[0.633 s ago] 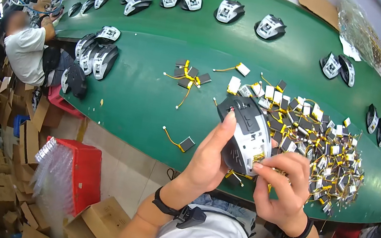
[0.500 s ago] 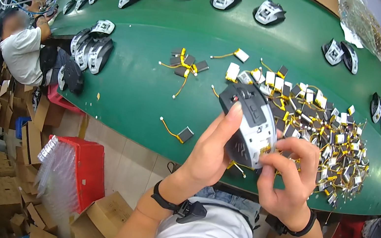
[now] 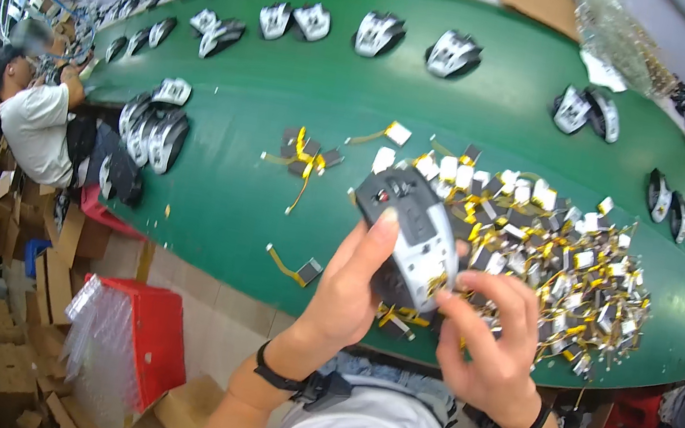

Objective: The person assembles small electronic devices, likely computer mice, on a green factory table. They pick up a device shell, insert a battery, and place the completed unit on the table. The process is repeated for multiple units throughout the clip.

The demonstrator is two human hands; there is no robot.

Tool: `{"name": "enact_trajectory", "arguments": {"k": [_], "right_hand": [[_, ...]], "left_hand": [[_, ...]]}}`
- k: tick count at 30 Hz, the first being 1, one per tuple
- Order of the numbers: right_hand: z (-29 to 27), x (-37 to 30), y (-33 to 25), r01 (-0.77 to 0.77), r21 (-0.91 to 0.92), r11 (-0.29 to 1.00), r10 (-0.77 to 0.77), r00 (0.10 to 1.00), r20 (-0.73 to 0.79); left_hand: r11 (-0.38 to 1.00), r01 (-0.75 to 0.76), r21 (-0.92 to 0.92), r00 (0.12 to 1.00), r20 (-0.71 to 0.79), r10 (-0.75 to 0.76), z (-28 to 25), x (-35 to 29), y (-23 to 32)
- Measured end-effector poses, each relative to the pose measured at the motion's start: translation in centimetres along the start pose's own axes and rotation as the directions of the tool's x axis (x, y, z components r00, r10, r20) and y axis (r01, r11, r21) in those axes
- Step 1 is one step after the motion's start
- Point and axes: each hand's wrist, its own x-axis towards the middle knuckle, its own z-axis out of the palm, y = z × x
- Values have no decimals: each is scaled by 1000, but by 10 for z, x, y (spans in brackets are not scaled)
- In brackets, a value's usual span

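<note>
My left hand [image 3: 345, 291] is closed around the side of a black and white computer mouse [image 3: 423, 258], its thumb lying on the dark part. The mouse is held tilted above the bench, its scroll wheel end pointing away from me. At its near end, my right hand [image 3: 494, 341] pinches thumb and fingertips together beside a bit of yellow wiring [image 3: 436, 283]. What sits between those fingertips is too small to make out. Just beyond and to the right spreads a heap of small battery packs [image 3: 551, 256] with thin leads.
A green bench [image 3: 242, 225] runs across the view, with mouse shells [image 3: 453, 54] along its far side. More shells [image 3: 160, 131] stand at left. A lone battery [image 3: 308, 272] and a small battery cluster [image 3: 305, 154] lie left of my hands. A co-worker [image 3: 40, 117] sits far left; a red crate [image 3: 153, 336] stands below.
Both hands and the mouse sit slightly further left in the picture, while the bench appears lower. The left-hand grip and the right-hand pinch at the mouse's near end continue.
</note>
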Motion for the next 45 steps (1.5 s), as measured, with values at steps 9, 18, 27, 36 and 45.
{"name": "enact_trajectory", "arguments": {"k": [9, 18, 27, 36, 45], "right_hand": [[-74, 17, -28, 464, 450, 763, -391, 885, -252], [-158, -50, 24, 327, 602, 728, -162, 936, -311], [-175, -83, 85, -628, 128, 767, 641, 746, -181], [-138, -36, 266, -826, -246, 508, 849, 528, -20], [-120, -26, 254, -672, 458, 582, 780, 620, -80]], "left_hand": [[880, 103, 463, 937, 252, -242, 76, 117, 30], [615, -155, 773, 903, 363, -229, 219, 291, -152], [-182, -611, 770, 781, 624, 16, 259, 371, -198], [-459, -26, 888, 1000, 27, -5, 239, 388, -167], [144, -502, 853, 860, 475, 188, 220, 364, -132]]}}
